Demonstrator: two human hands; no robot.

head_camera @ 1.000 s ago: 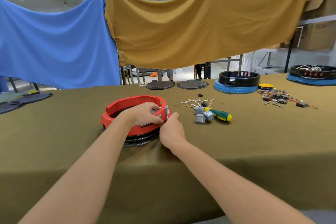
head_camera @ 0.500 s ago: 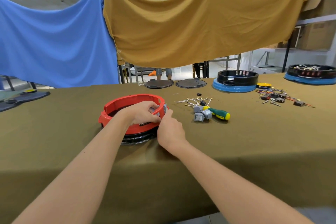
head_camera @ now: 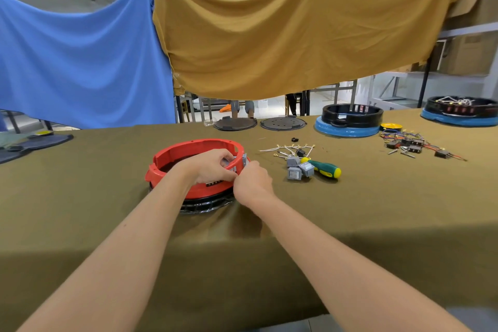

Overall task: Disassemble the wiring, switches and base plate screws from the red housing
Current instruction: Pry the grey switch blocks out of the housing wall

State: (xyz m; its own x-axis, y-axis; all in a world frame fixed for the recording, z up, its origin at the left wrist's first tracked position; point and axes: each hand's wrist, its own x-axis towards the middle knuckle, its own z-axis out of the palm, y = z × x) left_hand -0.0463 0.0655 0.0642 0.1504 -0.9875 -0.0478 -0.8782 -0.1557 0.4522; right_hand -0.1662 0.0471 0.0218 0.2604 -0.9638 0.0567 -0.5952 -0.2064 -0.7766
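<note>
Two hands at the red housing point(head_camera: 188, 151) on your olive-cloth bench point(head_camera: 377, 210)

Your left hand point(head_camera: 213, 167) curls over the housing's near rim, fingers pinching a grey switch point(head_camera: 225, 162) inside the wall; your right hand point(head_camera: 253, 180) pinches another grey switch point(head_camera: 244, 159) outside the rim. Right of the housing lie loose grey switches point(head_camera: 299, 168), a green screwdriver point(head_camera: 323, 168) and white wires point(head_camera: 285, 148). Farther back stand blue-and-black housings point(head_camera: 350, 121) and coloured wiring point(head_camera: 415, 143). Blue cloth point(head_camera: 80, 62) and mustard cloth point(head_camera: 296, 35) hang behind, under a tiled ceiling
</note>
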